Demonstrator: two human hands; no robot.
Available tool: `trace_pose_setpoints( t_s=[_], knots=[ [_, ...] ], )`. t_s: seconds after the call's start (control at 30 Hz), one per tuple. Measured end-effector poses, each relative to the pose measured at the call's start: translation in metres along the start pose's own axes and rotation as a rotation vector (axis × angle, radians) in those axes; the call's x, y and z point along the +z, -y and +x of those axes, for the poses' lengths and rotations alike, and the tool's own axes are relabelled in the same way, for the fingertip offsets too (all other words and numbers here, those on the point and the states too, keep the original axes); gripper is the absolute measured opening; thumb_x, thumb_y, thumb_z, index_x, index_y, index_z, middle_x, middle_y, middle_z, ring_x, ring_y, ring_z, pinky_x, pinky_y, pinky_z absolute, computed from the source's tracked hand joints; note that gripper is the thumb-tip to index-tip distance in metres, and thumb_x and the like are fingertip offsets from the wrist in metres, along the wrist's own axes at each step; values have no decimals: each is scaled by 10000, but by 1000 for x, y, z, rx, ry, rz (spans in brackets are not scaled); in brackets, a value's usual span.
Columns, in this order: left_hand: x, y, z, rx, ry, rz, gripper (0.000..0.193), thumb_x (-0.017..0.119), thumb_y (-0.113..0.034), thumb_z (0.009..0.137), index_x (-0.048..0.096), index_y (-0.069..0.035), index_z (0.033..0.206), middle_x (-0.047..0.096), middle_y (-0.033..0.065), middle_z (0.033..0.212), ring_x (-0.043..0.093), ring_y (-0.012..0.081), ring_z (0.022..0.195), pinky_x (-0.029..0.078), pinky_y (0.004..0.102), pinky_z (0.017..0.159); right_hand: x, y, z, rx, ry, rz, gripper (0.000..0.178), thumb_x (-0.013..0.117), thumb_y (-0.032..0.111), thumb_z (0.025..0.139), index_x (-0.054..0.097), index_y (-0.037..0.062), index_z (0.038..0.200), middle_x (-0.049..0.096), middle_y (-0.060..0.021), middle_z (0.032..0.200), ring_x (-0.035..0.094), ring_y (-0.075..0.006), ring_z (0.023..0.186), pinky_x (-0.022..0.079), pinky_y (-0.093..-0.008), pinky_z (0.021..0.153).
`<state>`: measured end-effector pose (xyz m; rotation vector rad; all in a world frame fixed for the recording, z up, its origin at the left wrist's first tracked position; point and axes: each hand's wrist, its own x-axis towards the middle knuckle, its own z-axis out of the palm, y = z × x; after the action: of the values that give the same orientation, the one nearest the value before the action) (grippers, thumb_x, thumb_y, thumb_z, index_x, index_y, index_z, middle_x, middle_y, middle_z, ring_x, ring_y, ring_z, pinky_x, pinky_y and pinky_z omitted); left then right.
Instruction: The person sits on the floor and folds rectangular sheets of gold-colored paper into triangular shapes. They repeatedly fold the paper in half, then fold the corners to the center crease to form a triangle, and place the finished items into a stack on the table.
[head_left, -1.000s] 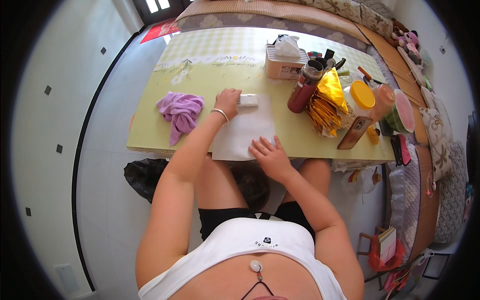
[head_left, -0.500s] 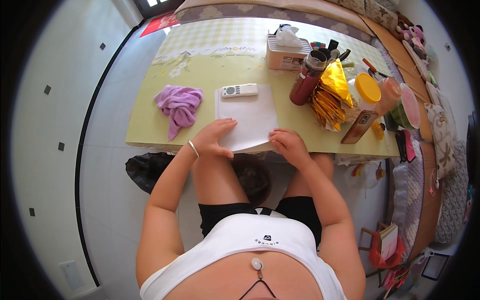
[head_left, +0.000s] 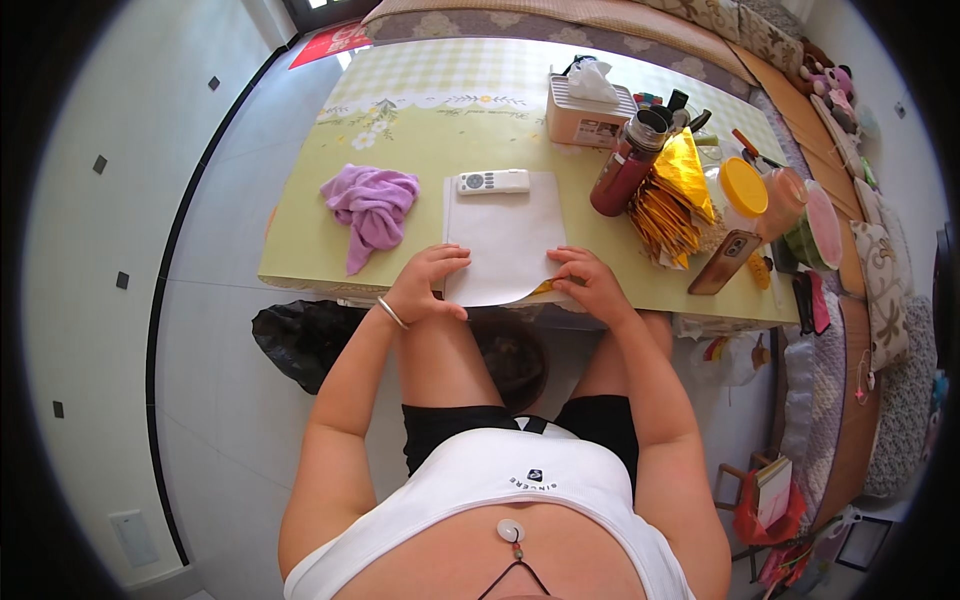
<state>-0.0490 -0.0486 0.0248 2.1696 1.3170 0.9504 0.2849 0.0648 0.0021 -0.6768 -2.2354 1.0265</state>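
A white sheet of paper (head_left: 507, 235) lies on the table in front of me, its near edge at the table's edge. Across its far end rests a white remote control (head_left: 493, 182). My left hand (head_left: 428, 282) is open at the sheet's near left side, fingers stretched forward and thumb apart. At the opposite side, the bent fingers of my right hand (head_left: 590, 282) grip the sheet's right edge near its curled-up corner. Yellow shows beneath that corner. How many sheets lie there I cannot tell.
A purple cloth (head_left: 372, 210) lies crumpled on the left of the table (head_left: 300, 240). To the right stand a tissue box (head_left: 585, 115), a dark red flask (head_left: 628, 165), gold foil packs (head_left: 672, 205), a yellow-lidded jar (head_left: 742, 190), a phone (head_left: 724, 262) and a cut watermelon (head_left: 815, 230).
My right hand has shifted slightly, and the sheet's near right corner now curls up, showing yellow beneath. The left hand stays at the left edge. The whole view has shifted a little.
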Motion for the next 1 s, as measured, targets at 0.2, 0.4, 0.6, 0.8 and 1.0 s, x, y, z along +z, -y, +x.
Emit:
trace_pose_setpoints(
  t_s=[0.2,0.4,0.6,0.8,1.0],
  knots=[
    [8,1,5,-159,-152,-135,346,807,-225,786,727,-27,1058,682,145,1164,592,311,1152,450,404,1007,14,-9,21,417,-299,340,129,673,135,939,675,15,987,702,-56,934,625,-110,900,476,-252,768],
    [33,39,37,-507,-501,40,199,776,-158,798,696,-8,694,660,126,916,617,277,844,484,394,762,30,-31,65,394,-538,-36,189,654,250,932,689,68,969,701,-105,762,679,-248,700,514,-367,644],
    [44,28,41,-499,-627,339,223,809,-129,708,635,-20,621,624,131,915,594,308,891,472,407,822,35,-12,81,514,-494,-452,185,652,305,912,692,126,895,710,-118,790,683,-340,753,533,-446,675],
    [44,24,39,-472,-601,338,210,797,-98,673,609,-37,602,596,133,912,565,322,915,456,430,845,37,-10,84,561,-454,-515,185,671,305,885,670,124,843,704,-115,768,686,-331,735,534,-453,659],
    [42,23,40,-449,-576,494,243,805,-113,672,653,-27,840,619,156,965,575,349,948,457,440,895,36,-9,84,543,-441,-522,166,678,284,877,661,120,856,702,-114,779,687,-333,737,536,-454,661]
  ],
)
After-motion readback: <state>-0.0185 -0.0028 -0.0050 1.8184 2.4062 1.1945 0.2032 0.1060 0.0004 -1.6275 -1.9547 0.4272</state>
